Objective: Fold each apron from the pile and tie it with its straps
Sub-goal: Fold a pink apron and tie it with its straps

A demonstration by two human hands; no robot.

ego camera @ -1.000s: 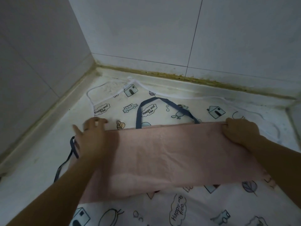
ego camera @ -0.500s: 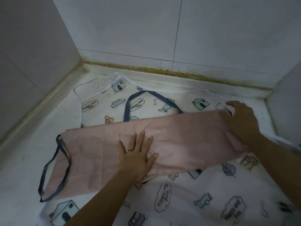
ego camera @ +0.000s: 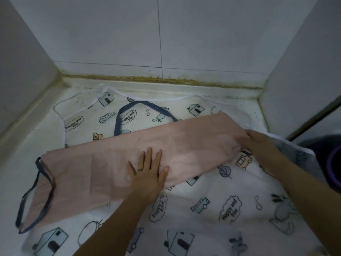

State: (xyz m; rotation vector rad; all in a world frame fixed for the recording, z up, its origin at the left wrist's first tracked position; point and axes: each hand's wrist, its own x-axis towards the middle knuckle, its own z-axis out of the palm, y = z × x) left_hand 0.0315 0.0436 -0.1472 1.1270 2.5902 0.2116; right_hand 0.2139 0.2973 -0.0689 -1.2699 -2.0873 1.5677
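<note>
A pink apron [ego camera: 103,169] lies folded into a long band across the counter, slanting from lower left to upper right. Its dark blue neck strap [ego camera: 140,108] loops out behind it, and another dark blue strap [ego camera: 36,196] loops off its left end. My left hand [ego camera: 147,174] presses flat on the band's middle, fingers spread. My right hand [ego camera: 258,143] grips the band's right end. Under it lies a white apron [ego camera: 212,209] printed with houses, cars and "Happy and free" clouds.
The aprons lie on a white counter [ego camera: 16,163] boxed in by tiled walls at the left, back and right. A thin white strap [ego camera: 60,106] of the printed apron trails near the back wall. A dark round container [ego camera: 330,163] sits low at the right edge.
My left hand let go of the pink apron's left corner and moved to press flat on its middle. My right hand keeps hold of the right end. The view shifted to the right.
</note>
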